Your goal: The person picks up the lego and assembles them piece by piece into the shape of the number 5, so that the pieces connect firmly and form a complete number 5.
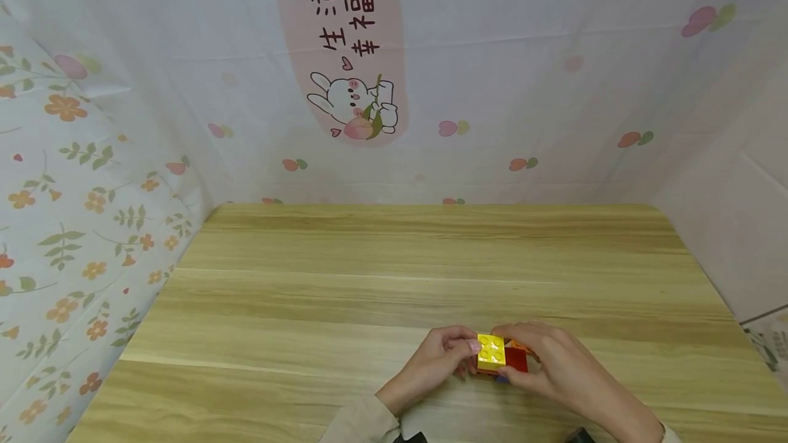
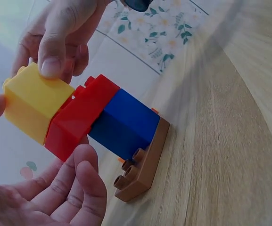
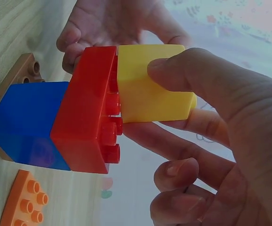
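Note:
A stack of toy blocks stands tilted on the wooden table: a brown base plate, then a blue block, a red block and a yellow block on the end. My right hand pinches the yellow block between thumb and fingers. My left hand cups the stack from the other side, thumb against the yellow block and curled fingers by the red one. An orange studded plate lies on the table beside the stack.
The table runs wide and bare beyond the hands to its far edge. Patterned cloth walls close in on the left, back and right. A dark object peeks in at the bottom edge.

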`<state>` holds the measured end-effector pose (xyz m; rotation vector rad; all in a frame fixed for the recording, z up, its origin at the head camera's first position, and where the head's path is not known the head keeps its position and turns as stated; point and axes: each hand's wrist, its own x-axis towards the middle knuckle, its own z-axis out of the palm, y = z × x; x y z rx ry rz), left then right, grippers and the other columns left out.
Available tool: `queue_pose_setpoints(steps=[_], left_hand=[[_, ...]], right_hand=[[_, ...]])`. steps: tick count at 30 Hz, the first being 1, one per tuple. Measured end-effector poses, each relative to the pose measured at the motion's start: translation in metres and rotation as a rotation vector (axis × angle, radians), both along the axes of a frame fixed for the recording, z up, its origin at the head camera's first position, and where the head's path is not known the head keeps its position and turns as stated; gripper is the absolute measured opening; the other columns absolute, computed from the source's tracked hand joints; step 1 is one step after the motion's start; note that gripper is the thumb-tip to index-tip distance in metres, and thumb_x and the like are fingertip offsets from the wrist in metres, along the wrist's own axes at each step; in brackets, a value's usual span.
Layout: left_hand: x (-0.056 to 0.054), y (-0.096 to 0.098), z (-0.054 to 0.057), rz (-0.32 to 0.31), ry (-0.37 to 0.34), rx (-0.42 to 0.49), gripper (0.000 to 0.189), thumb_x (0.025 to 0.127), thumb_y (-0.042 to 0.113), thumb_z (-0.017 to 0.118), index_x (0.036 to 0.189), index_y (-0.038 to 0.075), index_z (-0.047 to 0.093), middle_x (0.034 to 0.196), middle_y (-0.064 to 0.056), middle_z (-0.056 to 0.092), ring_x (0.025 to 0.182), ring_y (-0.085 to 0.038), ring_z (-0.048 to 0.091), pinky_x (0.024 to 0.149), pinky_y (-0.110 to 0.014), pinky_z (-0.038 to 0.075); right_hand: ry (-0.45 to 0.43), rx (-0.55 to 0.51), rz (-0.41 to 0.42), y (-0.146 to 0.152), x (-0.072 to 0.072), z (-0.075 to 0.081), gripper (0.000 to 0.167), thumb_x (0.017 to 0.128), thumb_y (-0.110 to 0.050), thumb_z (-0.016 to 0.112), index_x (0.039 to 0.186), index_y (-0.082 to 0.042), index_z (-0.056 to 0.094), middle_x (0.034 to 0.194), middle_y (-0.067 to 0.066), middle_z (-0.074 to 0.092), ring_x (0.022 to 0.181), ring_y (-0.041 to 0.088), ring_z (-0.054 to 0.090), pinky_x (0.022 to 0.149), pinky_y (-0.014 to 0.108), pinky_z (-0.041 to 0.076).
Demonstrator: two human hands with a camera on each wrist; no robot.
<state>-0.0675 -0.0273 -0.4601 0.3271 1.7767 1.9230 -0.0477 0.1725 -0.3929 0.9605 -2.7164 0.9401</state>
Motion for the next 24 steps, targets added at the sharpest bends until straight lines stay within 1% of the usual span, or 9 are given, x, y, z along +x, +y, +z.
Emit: queue_pose_setpoints(steps=[2, 5, 12, 16, 19, 22, 24], left_hand=[[0.0001, 0.0003, -0.0018, 0.002, 0.001, 0.009, 0.020, 0.093, 0.010, 0.053, 0.104, -0.006, 0.060, 0.072, -0.002, 0.060, 0.065, -0.016, 0.055, 0.058, -0.031, 0.050], [0.0010, 0.0005, -0.0016, 0.009, -0.002, 0.019, 0.020, 0.093, 0.010, 0.054, 0.104, -0.006, 0.060, 0.072, -0.002, 0.061, 0.064, -0.016, 0.055, 0.058, -0.029, 0.049], [0.0023, 0.0012, 0.0020, 0.030, -0.007, 0.020, 0.021, 0.090, 0.010, 0.055, 0.103, -0.006, 0.061, 0.072, -0.003, 0.061, 0.063, -0.014, 0.055, 0.058, -0.026, 0.048], [0.0024, 0.0017, 0.0033, 0.037, -0.004, 0.010, 0.022, 0.089, 0.010, 0.055, 0.102, -0.006, 0.061, 0.071, -0.003, 0.062, 0.062, -0.014, 0.055, 0.059, -0.027, 0.049], [0.0022, 0.0021, 0.0027, 0.046, -0.009, 0.003, 0.022, 0.089, 0.011, 0.056, 0.102, -0.006, 0.061, 0.071, -0.004, 0.062, 0.062, -0.014, 0.055, 0.061, -0.029, 0.050], [0.0020, 0.0023, 0.0025, 0.048, -0.012, 0.000, 0.022, 0.089, 0.011, 0.056, 0.103, -0.005, 0.061, 0.071, -0.004, 0.062, 0.062, -0.015, 0.055, 0.063, -0.033, 0.051], [0.0019, 0.0024, 0.0026, 0.048, -0.012, -0.002, 0.022, 0.089, 0.012, 0.057, 0.103, -0.005, 0.061, 0.071, -0.004, 0.062, 0.062, -0.015, 0.055, 0.064, -0.035, 0.051]], right_hand=[[-0.001, -0.001, 0.001, 0.0000, -0.0003, -0.0005, 0.036, 0.072, -0.019, 0.080, 0.105, -0.012, 0.067, 0.098, -0.003, 0.067, 0.080, 0.008, 0.060, 0.060, 0.024, 0.050], [-0.003, -0.012, 0.003, 0.0003, -0.0006, -0.0018, 0.035, 0.073, -0.019, 0.080, 0.105, -0.013, 0.067, 0.098, -0.003, 0.067, 0.079, 0.007, 0.059, 0.059, 0.024, 0.049], [-0.032, -0.059, 0.015, 0.0019, -0.0009, -0.0050, 0.034, 0.075, -0.020, 0.079, 0.106, -0.012, 0.067, 0.096, -0.002, 0.068, 0.069, 0.001, 0.051, 0.053, 0.020, 0.045], [-0.021, -0.046, 0.002, 0.0028, -0.0001, -0.0062, 0.036, 0.075, -0.022, 0.079, 0.107, -0.012, 0.067, 0.097, -0.001, 0.068, 0.073, 0.002, 0.056, 0.056, 0.022, 0.047], [-0.037, -0.036, -0.009, 0.0037, 0.0009, -0.0065, 0.037, 0.076, -0.025, 0.078, 0.108, -0.012, 0.067, 0.098, 0.001, 0.068, 0.076, 0.003, 0.057, 0.057, 0.023, 0.049], [-0.061, -0.044, -0.012, 0.0046, 0.0016, -0.0070, 0.037, 0.076, -0.026, 0.078, 0.108, -0.011, 0.067, 0.095, 0.000, 0.068, 0.065, -0.001, 0.051, 0.052, 0.020, 0.045], [-0.068, -0.052, -0.012, 0.0047, 0.0015, -0.0078, 0.036, 0.076, -0.025, 0.078, 0.108, -0.011, 0.067, 0.093, -0.001, 0.068, 0.058, -0.003, 0.044, 0.048, 0.017, 0.041]])
